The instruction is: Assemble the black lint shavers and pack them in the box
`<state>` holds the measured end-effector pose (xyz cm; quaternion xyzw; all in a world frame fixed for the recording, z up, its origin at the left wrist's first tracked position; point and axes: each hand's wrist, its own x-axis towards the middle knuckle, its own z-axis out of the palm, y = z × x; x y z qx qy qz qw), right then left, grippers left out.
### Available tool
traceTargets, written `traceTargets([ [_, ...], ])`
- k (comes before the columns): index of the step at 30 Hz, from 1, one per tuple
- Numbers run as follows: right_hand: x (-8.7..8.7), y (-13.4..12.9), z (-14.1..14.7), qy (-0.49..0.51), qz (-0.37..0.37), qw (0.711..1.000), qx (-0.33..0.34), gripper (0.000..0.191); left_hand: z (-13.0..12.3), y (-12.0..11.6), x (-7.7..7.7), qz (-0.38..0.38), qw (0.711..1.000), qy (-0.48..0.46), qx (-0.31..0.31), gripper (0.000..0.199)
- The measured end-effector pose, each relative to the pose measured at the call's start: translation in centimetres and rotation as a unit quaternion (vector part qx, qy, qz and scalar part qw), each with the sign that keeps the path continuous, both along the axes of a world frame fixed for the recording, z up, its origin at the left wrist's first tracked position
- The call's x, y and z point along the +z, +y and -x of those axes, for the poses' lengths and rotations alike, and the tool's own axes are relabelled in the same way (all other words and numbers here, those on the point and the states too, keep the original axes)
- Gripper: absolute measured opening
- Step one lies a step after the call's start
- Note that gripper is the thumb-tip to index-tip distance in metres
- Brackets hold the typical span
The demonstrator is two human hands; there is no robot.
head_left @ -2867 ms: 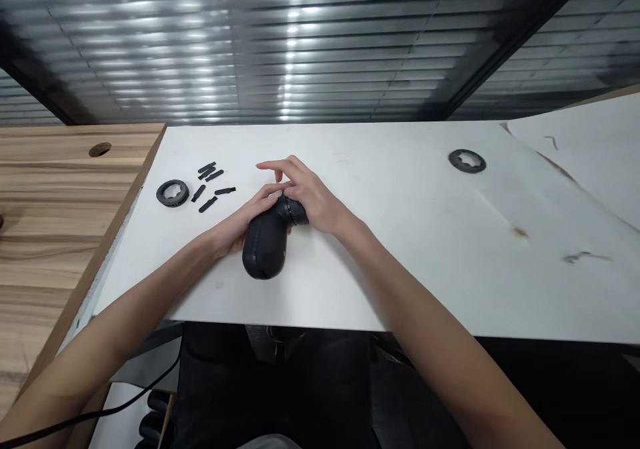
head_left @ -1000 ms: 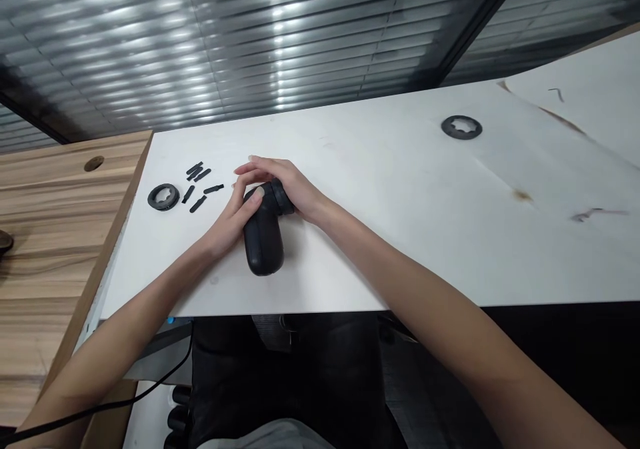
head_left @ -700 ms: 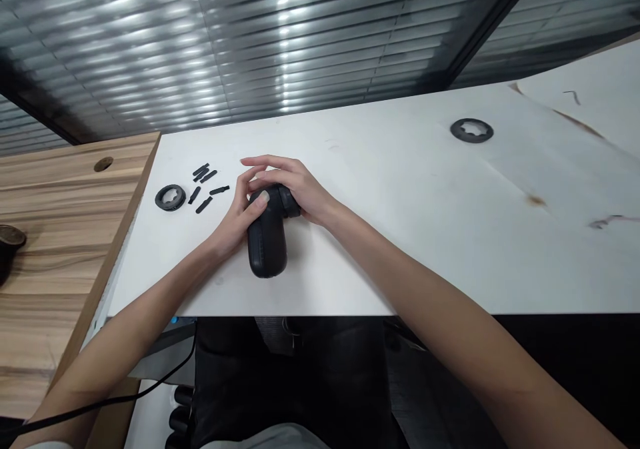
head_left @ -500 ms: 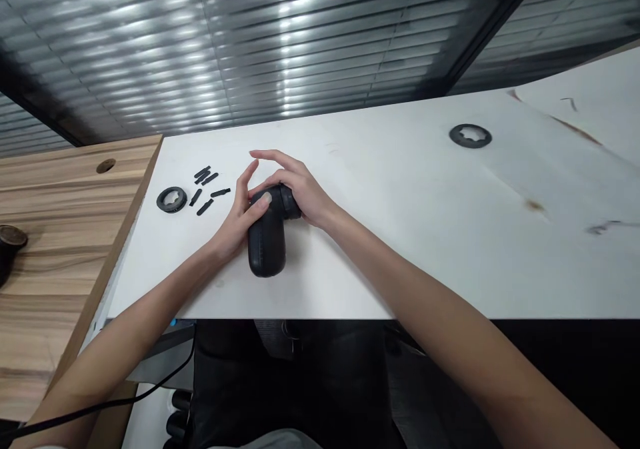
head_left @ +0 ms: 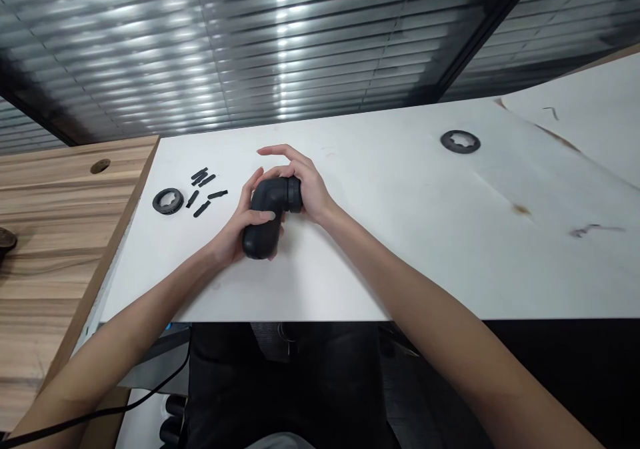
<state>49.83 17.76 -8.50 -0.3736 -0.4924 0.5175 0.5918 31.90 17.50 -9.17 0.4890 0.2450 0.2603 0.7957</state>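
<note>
A smooth black L-shaped device [head_left: 263,237], bent like an elbow and with a ribbed collar [head_left: 294,194] at its right end, is held over the white table. My left hand [head_left: 234,229] wraps the body from the left, thumb across the front and fingertips showing behind. Against the collar end rests my right hand [head_left: 316,194], its fingers curled over the top and one finger stretched out to the left. Part of its grip is hidden behind the device. Several small black slotted pieces [head_left: 202,209] lie left of my hands, beside a thick black ring [head_left: 168,201] with a notched hole.
Another flat black ring [head_left: 460,141] lies far right on the white table [head_left: 375,169], near a small bent hook-like piece [head_left: 551,112]. A wood-grain surface [head_left: 65,215] adjoins on the left. Metal blinds [head_left: 240,42] stand behind. A black cable [head_left: 150,392] hangs at lower left.
My left hand has shifted its grip lower on the device, its thumb moving down. The device has tilted, its lower end swinging up and left, and more of the collar shows.
</note>
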Motion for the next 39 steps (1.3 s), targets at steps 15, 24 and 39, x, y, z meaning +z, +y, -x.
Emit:
traceTargets([
  [15,0.5,-0.1,0.1,0.022,0.074,0.996,0.054,0.061,-0.5,-0.5,0.3,0.013,0.999,-0.003,0.046,0.106],
  [24,-0.4,-0.3,1.3,0.064,0.105,0.991,-0.051,0.047,-1.0,-1.3,0.5,-0.007,0.998,0.012,0.067,0.096],
  [39,-0.1,-0.9,1.3,-0.059,-0.002,0.994,-0.094,0.046,-0.6,-1.2,-0.3,-0.009,0.998,0.008,0.063,0.097],
])
